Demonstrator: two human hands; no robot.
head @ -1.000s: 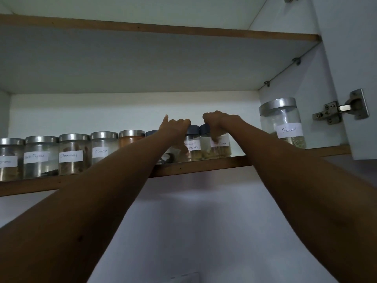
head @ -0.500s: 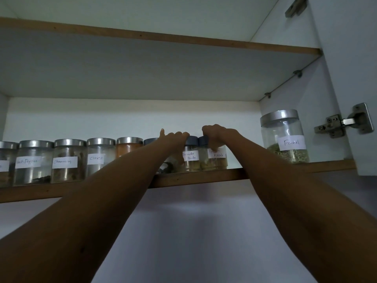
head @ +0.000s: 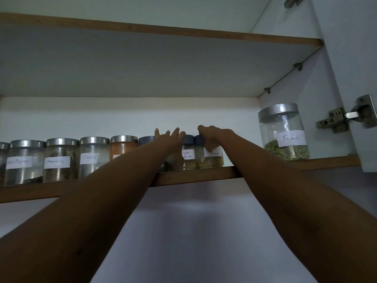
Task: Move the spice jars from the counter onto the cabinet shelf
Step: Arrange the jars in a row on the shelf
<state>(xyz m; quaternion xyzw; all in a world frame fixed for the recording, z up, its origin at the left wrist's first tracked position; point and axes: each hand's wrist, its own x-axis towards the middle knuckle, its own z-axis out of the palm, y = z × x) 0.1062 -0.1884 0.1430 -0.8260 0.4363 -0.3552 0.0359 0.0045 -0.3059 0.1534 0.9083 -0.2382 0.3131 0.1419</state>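
Wood-edged shelf point(head: 193, 177) inside an open cabinet, seen from below, carrying a row of labelled glass jars. Landmark: the Fennel jar point(head: 284, 132), which stands alone at the shelf's right end, near the door hinge point(head: 344, 117). Well to its left stand two small dark-lidded jars side by side and touching: the Masala jar point(head: 213, 158) nearer the Fennel jar, the powder jar point(head: 188, 156) just beyond it. The right hand point(head: 212, 135) is closed over the top of the Masala jar, fingers curled down around its lid. The left hand point(head: 170, 138) lies against the left side of the powder jar with its fingers spread wide and extended, gripping nothing visible. Farther left of the Fennel jar the row continues with silver-lidded jars: an orange-filled jar point(head: 123, 147), then Cloves point(head: 91, 158), Cinnamon point(head: 60, 162) and Pepper point(head: 23, 163). Both forearms reach up from below the shelf edge.
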